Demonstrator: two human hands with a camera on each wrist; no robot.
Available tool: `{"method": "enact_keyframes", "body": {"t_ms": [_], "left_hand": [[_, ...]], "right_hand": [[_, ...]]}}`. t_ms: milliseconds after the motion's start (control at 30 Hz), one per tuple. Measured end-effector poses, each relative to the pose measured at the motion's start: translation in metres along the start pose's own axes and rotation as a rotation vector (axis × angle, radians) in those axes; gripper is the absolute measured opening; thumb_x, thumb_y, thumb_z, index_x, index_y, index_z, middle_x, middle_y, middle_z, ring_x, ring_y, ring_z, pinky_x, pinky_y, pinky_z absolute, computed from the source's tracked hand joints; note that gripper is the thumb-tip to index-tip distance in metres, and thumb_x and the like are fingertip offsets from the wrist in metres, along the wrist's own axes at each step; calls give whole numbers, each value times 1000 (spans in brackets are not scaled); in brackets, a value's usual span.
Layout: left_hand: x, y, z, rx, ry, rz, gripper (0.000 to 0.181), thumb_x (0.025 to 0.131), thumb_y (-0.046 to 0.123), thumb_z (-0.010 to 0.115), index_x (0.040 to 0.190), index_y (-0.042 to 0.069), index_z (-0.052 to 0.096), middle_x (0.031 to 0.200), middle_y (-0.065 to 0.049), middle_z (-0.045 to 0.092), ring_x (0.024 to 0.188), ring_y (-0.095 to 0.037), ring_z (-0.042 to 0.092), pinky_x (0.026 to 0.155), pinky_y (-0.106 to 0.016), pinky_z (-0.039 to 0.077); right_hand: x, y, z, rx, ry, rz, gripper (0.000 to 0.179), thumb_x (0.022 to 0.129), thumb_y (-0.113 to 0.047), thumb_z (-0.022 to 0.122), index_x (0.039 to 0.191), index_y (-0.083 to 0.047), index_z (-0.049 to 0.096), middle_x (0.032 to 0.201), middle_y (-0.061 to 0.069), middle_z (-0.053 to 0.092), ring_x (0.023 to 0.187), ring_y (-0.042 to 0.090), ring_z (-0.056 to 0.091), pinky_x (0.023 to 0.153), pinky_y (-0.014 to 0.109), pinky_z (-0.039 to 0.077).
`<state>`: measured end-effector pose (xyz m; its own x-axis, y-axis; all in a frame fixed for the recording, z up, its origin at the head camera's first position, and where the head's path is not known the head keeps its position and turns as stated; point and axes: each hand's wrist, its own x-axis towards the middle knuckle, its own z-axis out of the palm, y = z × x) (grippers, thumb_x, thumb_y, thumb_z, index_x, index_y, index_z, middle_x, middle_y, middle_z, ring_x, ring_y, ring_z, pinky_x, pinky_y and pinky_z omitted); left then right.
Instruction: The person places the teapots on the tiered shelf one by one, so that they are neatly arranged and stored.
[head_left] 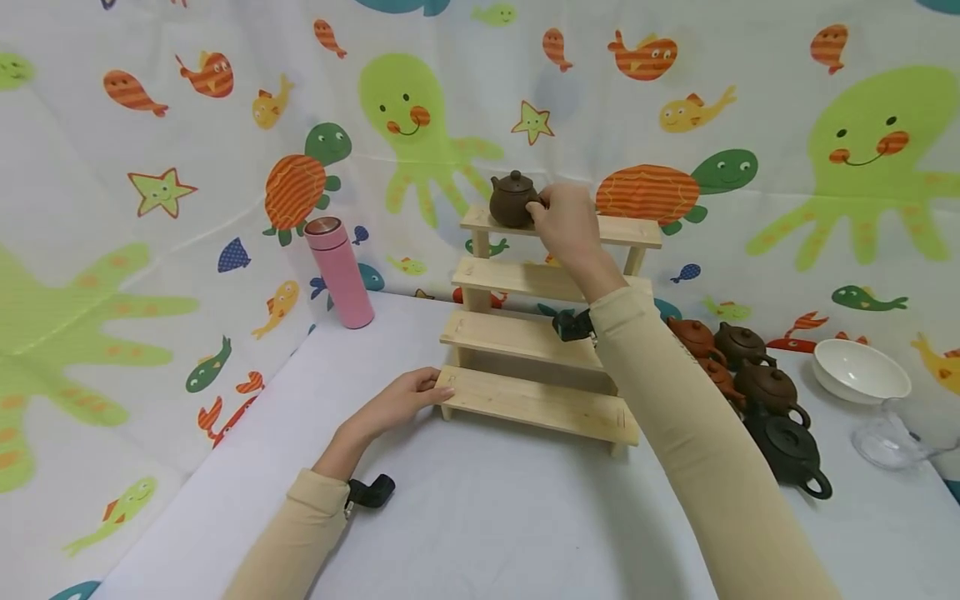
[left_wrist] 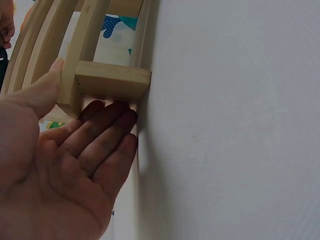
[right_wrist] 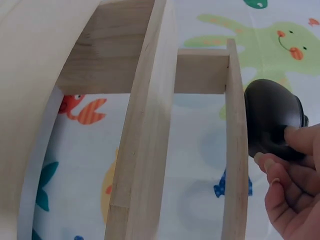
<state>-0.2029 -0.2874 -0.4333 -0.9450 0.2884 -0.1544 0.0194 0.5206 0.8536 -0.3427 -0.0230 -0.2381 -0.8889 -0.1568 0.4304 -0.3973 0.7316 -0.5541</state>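
- At the far left, the pink bottle (head_left: 341, 271) stands on the white table, well apart from both hands.
- Next comes the left hand (head_left: 397, 406). It holds the left end of the bottom shelf (head_left: 540, 404) of the wooden stand; in the left wrist view the thumb lies on the board and the fingers reach under it, near the leg. It is low and toward the person, so the teapot is above it, farther back and to the right.
- The dark brown teapot (head_left: 512, 202) is on the left part of the top shelf (head_left: 630, 230), upright. Its long axis, from spout to handle, runs roughly along the board: the spout points left, the handle right. The base seems to touch the wood.
- Just beside it, on the handle side, is the right hand (head_left: 570, 223), clearly the nearer one. Thumb and fingers pinch the handle narrowly, so I judge that control comes from this side only, and the spout side is free.
- Farther right, partly behind the right sleeve, other teapots (head_left: 765, 387) stand close together; beyond them are a white bowl (head_left: 862, 368) and a clear glass vessel (head_left: 888, 446).
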Motion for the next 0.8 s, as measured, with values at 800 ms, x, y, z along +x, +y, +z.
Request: {"method": "enact_keyframes", "body": {"t_ms": [800], "left_hand": [[0,-6,-2,4,-1,5,49,96,44,63,131,10,58,123,-4,68,110,-14,59,101,-38,44]], "right_hand": [[-36,25,-8,-44,57,-107,35,97,-29,59,119,-5,70,95,18,75,75,31,68,69,43,53]]}}
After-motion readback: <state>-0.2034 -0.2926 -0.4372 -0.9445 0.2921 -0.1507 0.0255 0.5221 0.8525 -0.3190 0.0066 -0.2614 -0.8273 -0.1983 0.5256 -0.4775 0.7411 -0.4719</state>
